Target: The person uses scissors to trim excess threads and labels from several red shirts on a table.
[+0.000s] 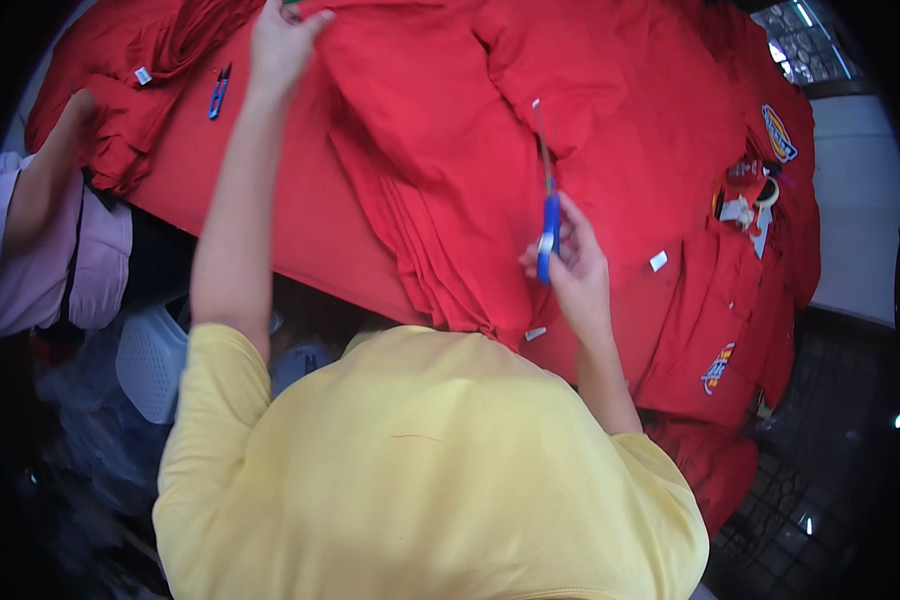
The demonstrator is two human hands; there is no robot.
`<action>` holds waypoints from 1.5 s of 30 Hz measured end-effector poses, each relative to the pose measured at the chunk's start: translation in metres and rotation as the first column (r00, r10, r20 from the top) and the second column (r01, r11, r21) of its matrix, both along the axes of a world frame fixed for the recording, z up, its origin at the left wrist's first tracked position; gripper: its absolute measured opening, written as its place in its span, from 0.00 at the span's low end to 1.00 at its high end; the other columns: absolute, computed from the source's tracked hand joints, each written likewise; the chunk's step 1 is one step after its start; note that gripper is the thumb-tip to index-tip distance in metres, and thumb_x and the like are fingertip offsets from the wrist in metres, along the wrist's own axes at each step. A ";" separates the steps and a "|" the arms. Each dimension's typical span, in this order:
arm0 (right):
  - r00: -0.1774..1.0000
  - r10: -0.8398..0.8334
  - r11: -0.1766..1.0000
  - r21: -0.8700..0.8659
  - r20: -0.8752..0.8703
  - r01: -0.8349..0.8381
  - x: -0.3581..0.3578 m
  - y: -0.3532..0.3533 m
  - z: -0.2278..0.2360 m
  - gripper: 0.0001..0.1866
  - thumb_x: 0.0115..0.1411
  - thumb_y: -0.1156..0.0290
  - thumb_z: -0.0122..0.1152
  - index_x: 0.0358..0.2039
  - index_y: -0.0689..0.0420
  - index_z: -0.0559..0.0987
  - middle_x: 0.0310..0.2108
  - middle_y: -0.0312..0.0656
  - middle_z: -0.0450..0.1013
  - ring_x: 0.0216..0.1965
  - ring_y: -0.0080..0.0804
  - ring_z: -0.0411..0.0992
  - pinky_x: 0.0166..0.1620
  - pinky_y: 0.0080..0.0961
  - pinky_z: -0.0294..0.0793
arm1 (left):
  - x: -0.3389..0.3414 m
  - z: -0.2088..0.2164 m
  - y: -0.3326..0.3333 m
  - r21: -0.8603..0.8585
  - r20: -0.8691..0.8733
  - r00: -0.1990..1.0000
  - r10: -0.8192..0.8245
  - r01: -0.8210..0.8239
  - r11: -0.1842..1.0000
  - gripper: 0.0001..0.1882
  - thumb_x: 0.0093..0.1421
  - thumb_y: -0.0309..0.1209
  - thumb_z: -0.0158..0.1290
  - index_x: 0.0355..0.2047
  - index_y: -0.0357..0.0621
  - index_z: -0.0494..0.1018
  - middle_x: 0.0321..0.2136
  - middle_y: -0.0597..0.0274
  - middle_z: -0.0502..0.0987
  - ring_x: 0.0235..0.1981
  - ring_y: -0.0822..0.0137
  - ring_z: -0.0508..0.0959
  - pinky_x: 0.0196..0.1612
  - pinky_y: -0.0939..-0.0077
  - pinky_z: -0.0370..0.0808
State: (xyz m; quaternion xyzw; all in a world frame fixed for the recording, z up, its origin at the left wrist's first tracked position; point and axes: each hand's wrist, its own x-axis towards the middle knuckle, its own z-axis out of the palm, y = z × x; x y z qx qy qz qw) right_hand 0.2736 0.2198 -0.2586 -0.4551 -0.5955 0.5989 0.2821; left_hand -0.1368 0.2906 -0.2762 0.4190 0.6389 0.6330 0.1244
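Observation:
A red garment (410,120) lies spread and creased across the table in front of me. My left hand (282,48) is at its far left edge, thumb on the cloth and fingers partly cut off by the picture's upper rim. A bit of something green shows beside those fingers. In my right hand (580,262), above the garment's right part, are blue-handled thread snips (550,235), their thin metal end pointing away from me. Near that end is a small white label (536,103). Another white tag (535,333) lies by the garment's near edge.
Blue snips (219,92) lie on the red tabletop (300,200) at left. A co-worker's arm (55,165) rests near more red cloth. At right are folded red garments (705,330), a tape roll (767,193) and a white tag (658,261). A white plastic basket (153,362) stands below.

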 end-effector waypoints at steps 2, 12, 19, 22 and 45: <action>0.988 0.148 0.979 -0.147 0.049 -0.139 0.026 -0.023 -0.003 0.38 0.52 0.79 0.57 0.63 0.63 0.54 0.45 0.46 0.69 0.39 0.30 0.74 0.48 0.28 0.71 | -0.016 0.015 0.009 -0.244 -0.477 0.874 0.097 -0.237 0.940 0.11 0.50 0.26 0.58 0.37 0.41 0.77 0.34 0.51 0.78 0.35 0.57 0.78 0.40 0.70 0.73; 0.938 -0.345 0.862 0.384 -0.035 0.331 0.114 0.022 0.024 0.27 0.56 0.79 0.56 0.57 0.61 0.64 0.31 0.34 0.67 0.31 0.21 0.70 0.37 0.15 0.72 | 0.028 0.101 0.137 0.283 0.636 0.507 -0.582 0.548 0.787 0.25 0.64 0.31 0.46 0.57 0.28 0.55 0.55 0.43 0.62 0.52 0.57 0.70 0.56 0.68 0.70; 0.874 -0.482 0.702 0.573 -0.055 0.423 0.093 0.007 0.032 0.26 0.57 0.83 0.50 0.57 0.65 0.61 0.37 0.44 0.74 0.37 0.29 0.74 0.44 0.25 0.72 | 0.125 0.081 0.011 -0.687 -0.167 0.566 -0.808 0.521 0.507 0.16 0.63 0.38 0.46 0.42 0.37 0.66 0.32 0.55 0.73 0.34 0.60 0.76 0.38 0.68 0.74; 0.982 -0.069 0.987 0.128 -0.177 0.092 0.043 -0.056 -0.025 0.30 0.55 0.85 0.43 0.61 0.63 0.57 0.41 0.50 0.72 0.41 0.34 0.75 0.47 0.29 0.73 | 0.153 0.014 -0.070 -0.853 0.012 0.520 -0.854 0.451 0.263 0.28 0.61 0.50 0.46 0.23 0.33 0.77 0.16 0.55 0.77 0.19 0.64 0.78 0.31 0.71 0.75; 0.986 -0.065 0.995 0.070 -0.155 0.077 0.089 -0.153 -0.038 0.31 0.60 0.75 0.51 0.63 0.63 0.55 0.36 0.44 0.69 0.39 0.33 0.72 0.46 0.26 0.71 | 0.254 -0.007 -0.166 0.105 0.927 0.205 -0.315 0.664 0.740 0.12 0.63 0.34 0.48 0.42 0.40 0.72 0.40 0.60 0.78 0.38 0.66 0.78 0.44 0.71 0.71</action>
